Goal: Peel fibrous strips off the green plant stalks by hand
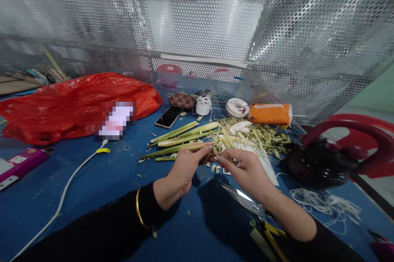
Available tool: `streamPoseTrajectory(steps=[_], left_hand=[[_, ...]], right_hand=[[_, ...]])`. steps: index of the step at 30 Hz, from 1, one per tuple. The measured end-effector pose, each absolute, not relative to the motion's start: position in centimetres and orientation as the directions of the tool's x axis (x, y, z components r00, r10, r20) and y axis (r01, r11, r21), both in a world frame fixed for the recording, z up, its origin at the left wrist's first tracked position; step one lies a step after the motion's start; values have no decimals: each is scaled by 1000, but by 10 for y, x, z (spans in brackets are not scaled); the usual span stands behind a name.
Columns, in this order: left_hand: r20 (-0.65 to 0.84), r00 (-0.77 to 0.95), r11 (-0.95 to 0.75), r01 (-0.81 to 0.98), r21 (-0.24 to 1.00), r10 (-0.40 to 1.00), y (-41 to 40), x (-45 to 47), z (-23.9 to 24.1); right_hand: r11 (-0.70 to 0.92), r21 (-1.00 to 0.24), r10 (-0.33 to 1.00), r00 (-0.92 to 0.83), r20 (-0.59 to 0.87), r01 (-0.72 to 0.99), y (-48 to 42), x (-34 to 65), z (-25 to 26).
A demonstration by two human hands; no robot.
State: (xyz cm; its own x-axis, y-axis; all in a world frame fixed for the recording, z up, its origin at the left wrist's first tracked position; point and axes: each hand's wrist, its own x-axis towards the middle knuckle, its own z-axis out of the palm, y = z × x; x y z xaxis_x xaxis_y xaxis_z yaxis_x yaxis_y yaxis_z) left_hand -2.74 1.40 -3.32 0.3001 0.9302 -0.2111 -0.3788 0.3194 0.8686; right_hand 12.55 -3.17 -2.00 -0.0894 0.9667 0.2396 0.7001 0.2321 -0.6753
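My left hand point(180, 172) is closed, thumb and fingers pinching a slim green and pale plant stalk point(197, 146) above the blue table. Close by on the right, my right hand point(243, 167) pinches thumb against fingertips near the stalk's end; what lies in that pinch is too small to make out. Behind the left hand lie several thick green stalks point(172, 141) side by side. A heap of green and pale plant scraps point(264, 137) spreads behind the right hand, partly over a white sheet point(269, 167). Scissors point(243, 199) with yellow handles rest beneath the right forearm.
A black kettle-like pot point(320, 163) with a dark red handle stands right, near tangled white string point(323, 204). A red plastic bag point(76, 100), a lit phone point(117, 120) and its white cable point(69, 184) are left. A dark phone point(169, 117) and ribbon roll point(237, 107) lie behind.
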Motion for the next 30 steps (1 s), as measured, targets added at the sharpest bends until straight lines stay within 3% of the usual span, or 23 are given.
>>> streamPoseTrajectory(steps=[4, 9, 11, 14, 17, 20, 27, 30], left_hand=[[-264, 305, 368, -362, 856, 915, 16, -29, -33], [-210, 249, 287, -328, 900, 945, 17, -28, -35], [-167, 272, 246, -288, 925, 948, 16, -28, -34], [-119, 404, 228, -234, 945, 907, 12, -28, -29], [-151, 502, 280, -192, 941, 851, 7, -28, -26], [-217, 502, 339, -165, 926, 837, 6, -28, -27], [-318, 359, 406, -203, 891, 878, 12, -27, -33], [-336, 384, 423, -168, 890, 860, 12, -28, -32]], right_hand=[[217, -679, 972, -92, 216, 701, -32, 126, -23], [191, -698, 981, -106, 164, 690, -29, 128, -24], [144, -778, 987, -28, 160, 612, -26, 129, -24], [106, -929, 989, 58, 135, 355, -22, 126, -26], [76, -980, 987, 128, 100, 186, -22, 121, -30], [57, -985, 978, 188, 88, 162, -23, 118, -34], [-9, -998, 985, 172, 1, 57, -18, 126, -30], [-26, -998, 989, 145, -16, 66, -18, 127, -27]])
